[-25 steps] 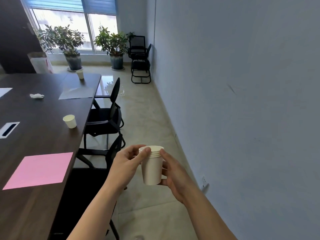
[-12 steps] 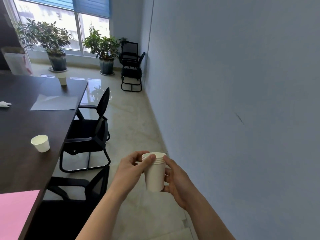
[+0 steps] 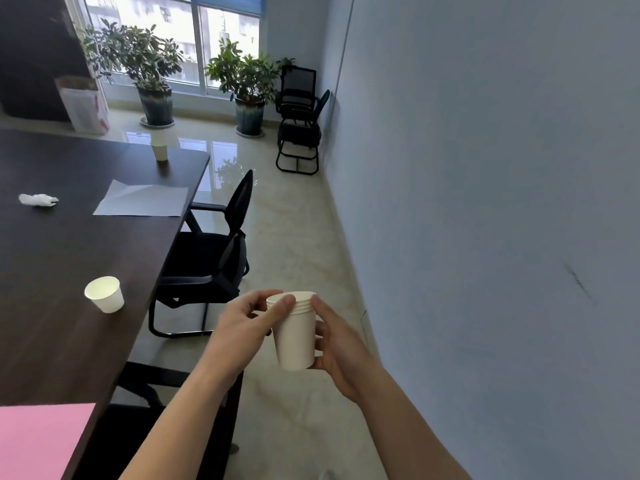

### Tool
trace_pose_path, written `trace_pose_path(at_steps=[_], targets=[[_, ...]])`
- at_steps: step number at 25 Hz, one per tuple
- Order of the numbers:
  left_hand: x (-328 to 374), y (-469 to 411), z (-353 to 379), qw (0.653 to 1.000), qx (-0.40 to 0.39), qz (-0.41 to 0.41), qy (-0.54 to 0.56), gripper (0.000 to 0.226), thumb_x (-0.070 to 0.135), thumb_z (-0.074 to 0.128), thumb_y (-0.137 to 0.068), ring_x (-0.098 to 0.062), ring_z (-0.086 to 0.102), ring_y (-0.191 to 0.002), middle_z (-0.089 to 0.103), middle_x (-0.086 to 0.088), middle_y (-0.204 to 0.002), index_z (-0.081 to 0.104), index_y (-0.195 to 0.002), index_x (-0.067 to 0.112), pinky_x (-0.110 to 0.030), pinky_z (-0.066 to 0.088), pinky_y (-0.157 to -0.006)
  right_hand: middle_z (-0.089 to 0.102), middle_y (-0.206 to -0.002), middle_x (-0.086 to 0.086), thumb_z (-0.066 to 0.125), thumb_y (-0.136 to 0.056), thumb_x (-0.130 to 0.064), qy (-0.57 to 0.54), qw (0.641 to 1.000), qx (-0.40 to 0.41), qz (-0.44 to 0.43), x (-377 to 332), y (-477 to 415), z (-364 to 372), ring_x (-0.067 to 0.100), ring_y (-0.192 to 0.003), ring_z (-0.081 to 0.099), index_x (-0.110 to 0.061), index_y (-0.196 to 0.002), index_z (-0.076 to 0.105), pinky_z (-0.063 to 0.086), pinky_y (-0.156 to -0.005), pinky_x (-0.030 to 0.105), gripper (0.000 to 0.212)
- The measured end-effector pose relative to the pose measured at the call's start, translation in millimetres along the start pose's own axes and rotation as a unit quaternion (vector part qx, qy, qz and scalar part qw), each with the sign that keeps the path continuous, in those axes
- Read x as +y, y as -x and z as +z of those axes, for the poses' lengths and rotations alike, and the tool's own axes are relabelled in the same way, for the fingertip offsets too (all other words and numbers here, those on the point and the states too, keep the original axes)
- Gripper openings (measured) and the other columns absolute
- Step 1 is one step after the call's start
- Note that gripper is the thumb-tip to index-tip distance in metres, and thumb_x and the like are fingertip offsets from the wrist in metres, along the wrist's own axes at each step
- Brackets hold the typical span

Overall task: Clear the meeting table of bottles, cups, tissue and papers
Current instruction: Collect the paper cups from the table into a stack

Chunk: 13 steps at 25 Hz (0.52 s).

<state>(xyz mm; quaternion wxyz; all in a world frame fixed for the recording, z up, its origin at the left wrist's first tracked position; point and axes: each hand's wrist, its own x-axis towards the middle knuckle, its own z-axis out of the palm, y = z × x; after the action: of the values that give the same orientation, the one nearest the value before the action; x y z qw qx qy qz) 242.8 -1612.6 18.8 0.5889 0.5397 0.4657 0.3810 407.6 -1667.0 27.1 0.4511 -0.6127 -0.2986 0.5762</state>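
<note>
- Both hands hold one stack (image 3: pixel 296 337) of nested white cups out over the floor (image 3: pixel 294 237), off the side of the table (image 3: pixel 52 341). The right hand (image 3: pixel 341 344) wraps the stack's side from behind, and the left hand (image 3: pixel 242 327) pinches the rim, thumb on its outer edge.
- Several rims show at the top. The left-hand pinch looks meant to seat the cups squarely, and nesting them keeps the load to one handful.
- Nearest on the table, a lone cup (image 3: pixel 105 294) stands upright close to the edge, well apart from the stack. It is probably the next pickup and should drop straight into the stack.
- Farther along lie a pale sheet (image 3: pixel 142 202) reaching the table's edge, a crumpled tissue (image 3: pixel 38 199) to its left, and a far cup (image 3: pixel 160 151) near the end.
- One pink sheet (image 3: pixel 38 438) lies at the near corner, partly out of view.
- No bottles show.
- One chair (image 3: pixel 207 258) stands tucked beside the table, so a reach for the lone cup may have to pass above its arm.
</note>
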Motion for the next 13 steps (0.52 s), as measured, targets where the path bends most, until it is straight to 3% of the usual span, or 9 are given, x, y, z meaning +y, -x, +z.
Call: trace_pose_path(at_steps=[3,8,11,13], targets=[[1,-27,-7,0.999,0.028,-0.007,0.012,0.038,0.057,0.080,-0.084,-0.029,0.072,-0.100,0.077,-0.008,-0.111,0.080,-0.112,0.031,-0.038,0.059,-0.088,0.077,-0.119,0.008,0.053,-0.102,-0.056,0.011,0.999,-0.030,0.009,-14,-38,5,0.021,-0.097,0.074,-0.028,-0.124,0.073,0.063,-0.076,0.040,0.040],[6,-95,-6,0.995,0.095,-0.008,0.002,0.019,0.041,0.073,-0.096,-0.001,0.061,-0.067,0.073,0.013,-0.079,0.078,-0.109,0.028,-0.014,0.047,-0.061,0.077,-0.108,0.006,0.052,-0.103,-0.055,0.041,0.995,-0.094,0.005,-49,-118,2,0.019,-0.089,0.073,-0.027,-0.121,0.073,0.061,-0.070,0.036,0.039],[14,-138,-4,0.991,0.133,-0.003,-0.005,0.023,0.041,0.072,-0.096,-0.003,0.060,-0.069,0.072,0.011,-0.084,0.079,-0.113,0.027,-0.014,0.047,-0.061,0.078,-0.095,-0.003,0.050,-0.105,-0.053,0.045,0.989,-0.141,0.001,-74,-171,-6,0.013,-0.080,0.073,-0.030,-0.111,0.074,0.060,-0.065,0.030,0.033],[19,-172,-2,0.987,0.157,-0.003,-0.018,0.024,0.036,0.071,-0.098,0.001,0.063,-0.067,0.072,0.011,-0.086,0.077,-0.117,0.023,-0.010,0.047,-0.060,0.079,-0.094,-0.006,0.049,-0.105,-0.053,0.055,0.986,-0.159,0.003,-91,-209,-10,0.012,-0.081,0.072,-0.032,-0.108,0.075,0.060,-0.070,0.032,0.033]])
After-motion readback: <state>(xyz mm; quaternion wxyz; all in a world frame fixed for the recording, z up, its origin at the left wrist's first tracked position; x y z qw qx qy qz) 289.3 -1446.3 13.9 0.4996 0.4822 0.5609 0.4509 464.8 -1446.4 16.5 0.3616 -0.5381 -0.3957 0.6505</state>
